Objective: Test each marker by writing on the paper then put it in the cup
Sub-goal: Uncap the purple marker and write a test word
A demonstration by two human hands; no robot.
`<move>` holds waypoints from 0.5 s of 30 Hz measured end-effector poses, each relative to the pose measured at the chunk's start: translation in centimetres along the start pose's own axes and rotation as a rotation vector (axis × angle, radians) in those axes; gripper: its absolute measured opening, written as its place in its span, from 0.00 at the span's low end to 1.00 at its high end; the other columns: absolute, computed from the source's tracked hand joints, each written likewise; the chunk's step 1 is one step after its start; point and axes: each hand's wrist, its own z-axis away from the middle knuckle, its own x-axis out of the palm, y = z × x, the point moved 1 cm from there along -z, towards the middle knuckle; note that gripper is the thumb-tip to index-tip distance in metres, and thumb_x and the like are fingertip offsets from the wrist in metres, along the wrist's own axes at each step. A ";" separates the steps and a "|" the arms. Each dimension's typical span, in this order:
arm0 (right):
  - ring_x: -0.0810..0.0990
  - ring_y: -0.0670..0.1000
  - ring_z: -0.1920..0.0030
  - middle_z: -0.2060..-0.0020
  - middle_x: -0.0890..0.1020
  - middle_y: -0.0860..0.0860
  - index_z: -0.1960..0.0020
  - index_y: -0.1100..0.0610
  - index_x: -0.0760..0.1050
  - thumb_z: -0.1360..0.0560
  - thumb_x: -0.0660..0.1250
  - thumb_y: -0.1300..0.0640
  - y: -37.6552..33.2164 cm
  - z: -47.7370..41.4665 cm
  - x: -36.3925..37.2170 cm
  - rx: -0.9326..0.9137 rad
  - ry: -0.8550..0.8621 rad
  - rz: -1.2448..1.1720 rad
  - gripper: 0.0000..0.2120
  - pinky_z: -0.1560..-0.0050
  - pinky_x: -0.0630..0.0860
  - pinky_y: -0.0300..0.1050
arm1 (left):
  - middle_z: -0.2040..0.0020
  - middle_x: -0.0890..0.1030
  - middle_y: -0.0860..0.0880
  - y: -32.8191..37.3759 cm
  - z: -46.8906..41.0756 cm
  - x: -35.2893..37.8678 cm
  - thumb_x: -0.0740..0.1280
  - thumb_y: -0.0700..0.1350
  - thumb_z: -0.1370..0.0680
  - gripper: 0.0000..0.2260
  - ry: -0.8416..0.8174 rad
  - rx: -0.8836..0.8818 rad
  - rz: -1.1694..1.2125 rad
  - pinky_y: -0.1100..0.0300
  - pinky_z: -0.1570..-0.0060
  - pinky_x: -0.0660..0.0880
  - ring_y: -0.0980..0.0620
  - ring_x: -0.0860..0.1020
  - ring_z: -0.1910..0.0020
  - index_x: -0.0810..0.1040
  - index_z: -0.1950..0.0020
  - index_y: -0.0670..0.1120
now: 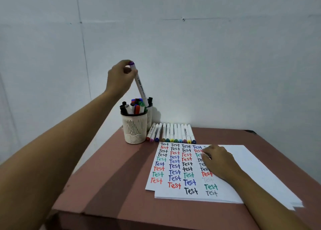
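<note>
We are at the put-away step: the left grip pinches the purple-capped marker by its top above the cup, lower end at the rim, so next we lower and release it, while right of the cup the right grip rests on the paper, its closure indeterminable.

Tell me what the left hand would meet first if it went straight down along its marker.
Probably the capped markers standing in the cream slotted plastic cup; the white purple-capped marker in the left hand points there. It may be the rear cup instead.
</note>
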 end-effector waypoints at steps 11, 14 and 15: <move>0.72 0.51 0.36 0.34 0.74 0.49 0.33 0.53 0.73 0.19 0.56 0.49 -0.3 0.2 -0.4 -0.002 -0.003 0.010 0.18 0.38 0.70 0.45 | 0.51 0.80 0.43 -1.3 -1.2 -0.4 0.62 0.42 0.22 0.14 0.023 0.044 -0.183 0.61 0.56 0.70 0.51 0.75 0.58 0.74 0.37 0.42; 0.72 0.51 0.36 0.34 0.74 0.49 0.33 0.53 0.73 0.19 0.56 0.49 -0.3 0.2 -0.3 0.003 -0.006 0.006 0.18 0.38 0.70 0.46 | 0.54 0.80 0.44 -1.3 -1.4 -0.4 0.62 0.42 0.22 0.13 0.002 0.065 -0.247 0.62 0.58 0.69 0.50 0.74 0.58 0.75 0.38 0.42; 0.72 0.51 0.36 0.34 0.74 0.49 0.33 0.53 0.73 0.19 0.56 0.49 -0.2 0.2 -0.3 0.004 -0.008 0.006 0.18 0.37 0.70 0.46 | 0.54 0.80 0.44 -1.4 -1.3 -0.3 0.62 0.42 0.22 0.13 -0.008 0.068 -0.257 0.62 0.59 0.69 0.50 0.74 0.58 0.75 0.38 0.42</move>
